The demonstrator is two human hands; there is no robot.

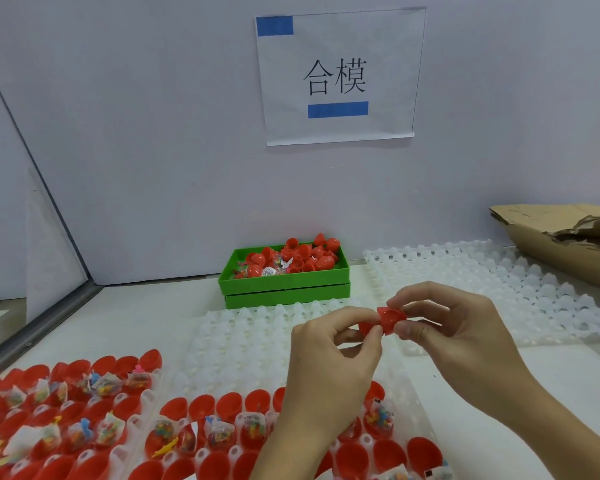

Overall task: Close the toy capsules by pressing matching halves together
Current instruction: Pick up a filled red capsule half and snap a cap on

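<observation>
Above the white trays, both my hands hold red capsule halves. My right hand (461, 327) pinches one red half (391, 318) between thumb and fingertips. My left hand (333, 362) pinches the other red half (365, 328), mostly hidden behind its fingers. The two halves touch at their rims, slightly tilted to each other. Below my hands, a white cell tray (222, 341) carries rows of open red capsule halves (201, 408), several holding small bagged toys (252, 426).
A green bin (284, 282) at the back holds loose red halves and toy bags. An unfilled white cell tray (499, 289) lies to the right, torn cardboard (565, 237) behind it. A paper sign (338, 77) hangs on the wall. A partition stands at the left.
</observation>
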